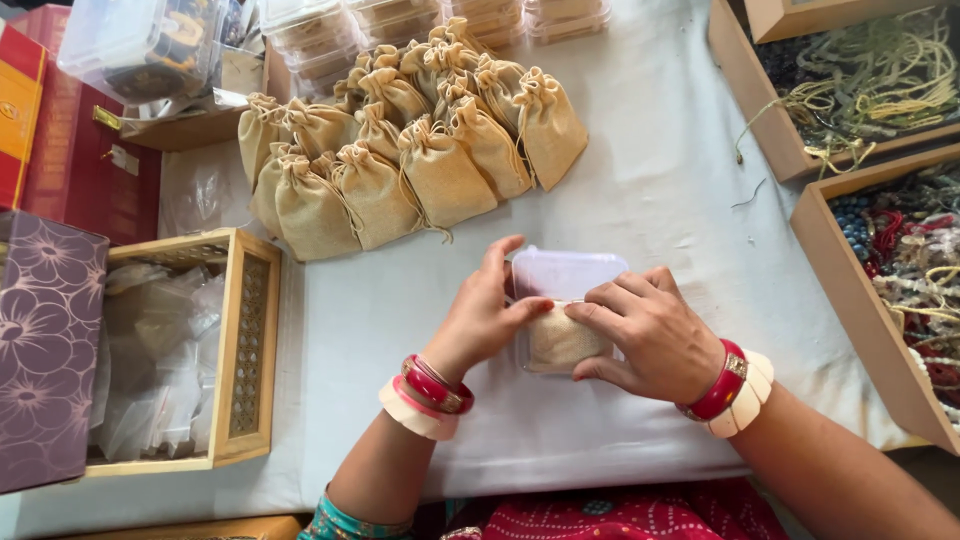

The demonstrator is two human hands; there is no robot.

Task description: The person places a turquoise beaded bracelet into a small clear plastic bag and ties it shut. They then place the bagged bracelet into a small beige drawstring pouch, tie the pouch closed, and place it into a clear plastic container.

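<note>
Near the front edge of the bench (660, 190), which is draped in white cloth, both hands meet over a small clear plastic box (562, 300) with its lid tipped up at the back. Inside it sits a tan cloth pouch (556, 338). The left hand (482, 312) curls against the box's left side, thumb pressing on the pouch top and forefinger raised along the lid edge. The right hand (650, 330) covers the right side, fingers bent and pinching the pouch from above. Each wrist wears red and cream bangles.

Toward the back edge lies a heap of tan drawstring pouches (400, 150), tied shut and overlapping one another. Behind them, at the back edge, stand stacks of clear plastic boxes (400, 25).

At the left edge a light wooden tray with lattice sides (250, 340) holds crumpled clear plastic bags (160, 350). Just left of it stands a purple box printed with pale flowers (45, 340); behind that, red and orange flat packages (40, 120) — their print too small to tell. A clear tub (140, 45) rests at the back left corner.

Along the right edge, open cardboard trays (850, 290) hold strings of beads (900, 70) — yellow-green in the farther tray, blue, red and pale in the nearer.
</note>
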